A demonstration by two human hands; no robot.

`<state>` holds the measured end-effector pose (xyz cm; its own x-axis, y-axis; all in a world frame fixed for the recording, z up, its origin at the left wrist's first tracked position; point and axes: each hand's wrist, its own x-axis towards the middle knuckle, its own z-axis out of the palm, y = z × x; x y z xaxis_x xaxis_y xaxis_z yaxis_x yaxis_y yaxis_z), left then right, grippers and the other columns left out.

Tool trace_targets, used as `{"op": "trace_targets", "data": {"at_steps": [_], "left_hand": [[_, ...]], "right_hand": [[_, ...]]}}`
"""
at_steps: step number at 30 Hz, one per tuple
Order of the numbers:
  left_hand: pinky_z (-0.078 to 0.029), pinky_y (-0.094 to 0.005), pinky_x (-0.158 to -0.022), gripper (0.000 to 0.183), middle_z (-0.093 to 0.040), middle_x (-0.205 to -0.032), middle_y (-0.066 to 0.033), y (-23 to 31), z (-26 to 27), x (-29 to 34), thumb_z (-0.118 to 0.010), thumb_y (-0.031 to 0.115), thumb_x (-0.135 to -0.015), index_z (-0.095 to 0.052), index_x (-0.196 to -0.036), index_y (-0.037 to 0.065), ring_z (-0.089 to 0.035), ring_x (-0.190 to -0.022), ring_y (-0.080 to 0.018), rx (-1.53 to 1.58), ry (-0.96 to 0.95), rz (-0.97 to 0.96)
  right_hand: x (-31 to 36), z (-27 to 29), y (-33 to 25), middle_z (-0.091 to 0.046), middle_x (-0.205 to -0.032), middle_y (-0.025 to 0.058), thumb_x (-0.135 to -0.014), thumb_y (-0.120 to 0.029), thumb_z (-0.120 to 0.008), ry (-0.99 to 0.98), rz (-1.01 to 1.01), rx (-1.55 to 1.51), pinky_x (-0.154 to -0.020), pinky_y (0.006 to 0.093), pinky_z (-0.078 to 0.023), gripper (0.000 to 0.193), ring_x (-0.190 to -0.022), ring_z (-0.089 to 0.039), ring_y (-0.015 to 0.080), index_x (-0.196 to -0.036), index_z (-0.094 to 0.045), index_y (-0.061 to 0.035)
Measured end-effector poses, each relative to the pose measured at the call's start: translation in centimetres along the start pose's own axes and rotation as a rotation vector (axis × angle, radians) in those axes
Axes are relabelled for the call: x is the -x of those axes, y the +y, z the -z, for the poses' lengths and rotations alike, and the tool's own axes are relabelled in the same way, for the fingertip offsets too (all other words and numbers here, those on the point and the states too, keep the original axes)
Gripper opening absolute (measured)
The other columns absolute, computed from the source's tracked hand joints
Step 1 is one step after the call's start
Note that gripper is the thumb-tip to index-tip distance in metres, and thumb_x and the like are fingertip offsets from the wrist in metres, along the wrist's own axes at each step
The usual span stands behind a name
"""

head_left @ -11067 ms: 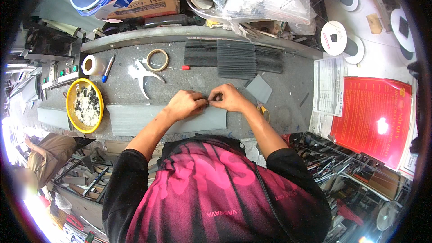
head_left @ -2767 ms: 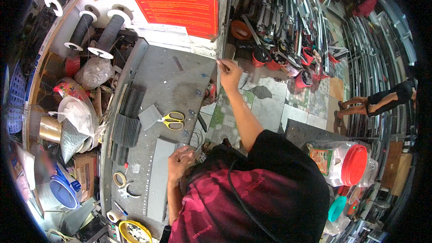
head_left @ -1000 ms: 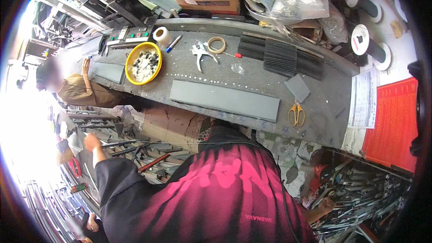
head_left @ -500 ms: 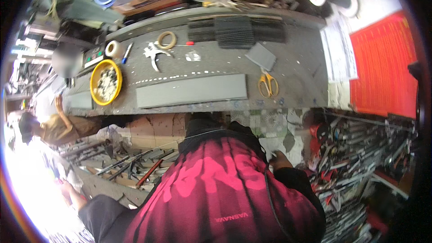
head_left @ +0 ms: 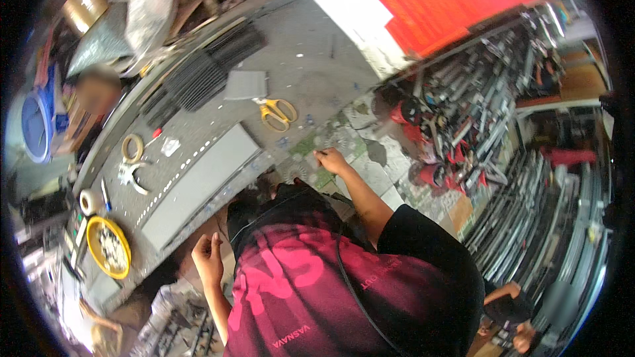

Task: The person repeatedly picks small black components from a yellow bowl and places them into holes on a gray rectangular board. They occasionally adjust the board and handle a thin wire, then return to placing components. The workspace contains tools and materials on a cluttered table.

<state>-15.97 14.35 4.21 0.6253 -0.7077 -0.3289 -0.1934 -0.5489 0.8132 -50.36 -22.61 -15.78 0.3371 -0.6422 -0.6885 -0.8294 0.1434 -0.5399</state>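
Observation:
My left hand [head_left: 208, 258] hangs beside the workbench's front edge, its fingers loosely curled with nothing seen in them. Farther right, my right hand [head_left: 331, 160] is over the tiled floor, fingers folded in and no object visible. Neither hand touches anything on the bench. Closest to them lie a long flat grey strip [head_left: 205, 182] and yellow-handled scissors [head_left: 278, 114]. The scissors' blades reach toward a small grey ribbed piece [head_left: 247, 84]. A row of tiny white pieces [head_left: 175, 177] runs along the strip's far side.
On the workbench [head_left: 311, 33] are a yellow bowl [head_left: 90, 251] of small black and white parts, a tape roll [head_left: 132, 149], a silver hand tool [head_left: 135, 177] and dark ribbed strips [head_left: 198, 76]. Metal profiles [head_left: 476, 86] crowd the right. Another person [head_left: 512, 307] is at lower right.
My view has swung to the right, so the bench now runs diagonally. Both hands now show clearly beside my body. The things on the bench seem to lie as before.

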Motion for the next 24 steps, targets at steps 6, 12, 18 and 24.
{"op": "trace_targets", "data": {"at_steps": [6,12,18,24], "left_hand": [[-0.031,-0.0298,-0.058,0.025,-0.053,-0.071,0.0043,10.1,-4.6,-5.5,-0.079,0.023,-0.106,-0.074,-0.097,-0.001,-0.04,-0.066,-0.0051,0.027,-0.058,-0.192],[-0.054,-0.029,-0.076,0.046,-0.068,-0.098,-0.0004,18.7,-10.5,-7.2,-0.088,0.009,-0.095,-0.067,-0.135,-0.001,-0.065,-0.089,-0.0101,0.173,-0.485,-0.386],[-0.027,-0.0263,-0.056,0.029,-0.058,-0.075,0.0064,19.3,-8.7,-7.9,-0.061,0.016,-0.118,-0.071,-0.095,0.001,-0.039,-0.062,-0.0018,0.55,-0.455,-0.324],[-0.037,-0.0274,-0.059,0.035,-0.056,-0.074,0.0044,7.4,3.6,-7.1,-0.061,0.024,-0.118,-0.07,-0.094,0.001,-0.048,-0.064,-0.0065,0.173,-0.008,-0.14]], "right_hand": [[11.2,12.5,-8.6,-0.081,-0.095,0.0086,-0.118,-0.048,-0.056,-0.223,0.331,-0.172,-0.096,0.0416,-0.058,0.053,-0.094,-0.076,0.0244,-0.101,-0.082,-0.005],[20.3,8.5,-24.6,-0.069,-0.134,0.01,-0.113,-0.034,-0.068,-0.036,1.101,-0.344,-0.115,0.0428,-0.047,0.034,-0.131,-0.062,0.0256,-0.109,-0.084,-0.0045],[20.3,6.5,-26.0,-0.071,-0.135,0.0119,-0.113,-0.034,-0.067,-0.038,1.038,-0.857,-0.113,0.0476,-0.05,0.031,-0.128,-0.066,0.0306,-0.109,-0.084,-0.0076],[17.3,14.3,-16.0,-0.068,-0.093,0.0068,-0.113,-0.03,-0.062,0.071,0.754,-1.915,-0.086,0.0398,-0.055,0.022,-0.09,-0.066,0.024,-0.113,-0.074,-0.011]]}}
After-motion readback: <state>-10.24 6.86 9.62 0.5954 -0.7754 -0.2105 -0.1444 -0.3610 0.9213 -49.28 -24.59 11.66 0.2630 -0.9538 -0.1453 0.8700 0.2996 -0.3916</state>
